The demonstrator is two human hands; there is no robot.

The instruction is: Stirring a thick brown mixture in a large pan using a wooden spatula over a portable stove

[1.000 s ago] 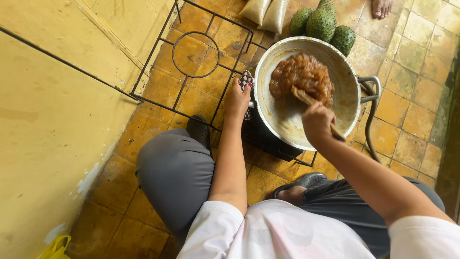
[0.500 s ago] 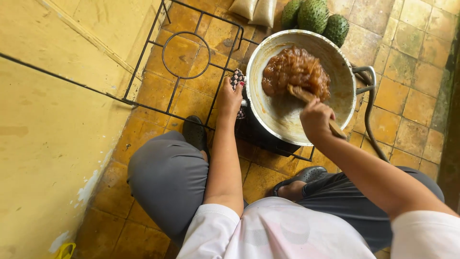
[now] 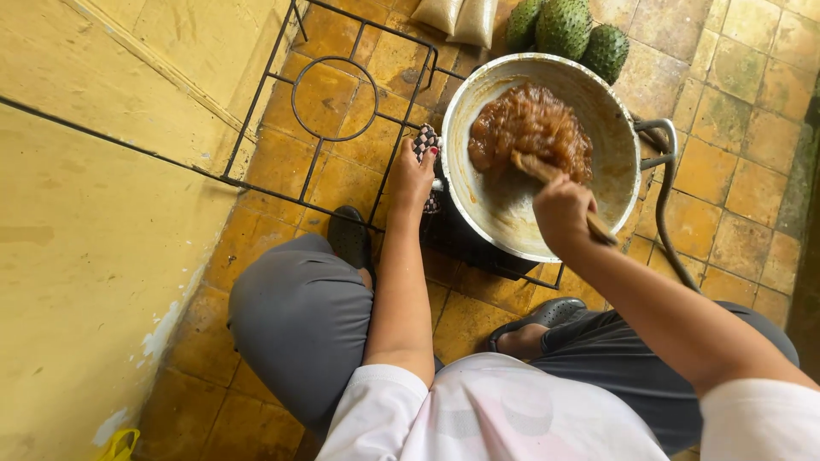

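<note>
Gripping hard, the right hand (image 3: 561, 207) is closed round a wooden spoon (image 3: 547, 175), its working end dug into the brown sticky mass (image 3: 530, 128) that sits toward the far side of the big metal pan (image 3: 504, 213). Over on the pan's left rim, the left hand (image 3: 412, 175) pinches a checked cloth (image 3: 424, 141) against the edge, holding the pan down on the black wire stove frame (image 3: 329, 94). That mass looks thick, heavy and clingy, so the spoon seems best held low on the shaft. Probably hot metal too, hence the cloth; the looped handle (image 3: 662, 145) on the right edge is the other hold. Beyond the frame's far edge, green spiky fruits (image 3: 564, 26) rest on the tiled floor (image 3: 726, 171).
</note>
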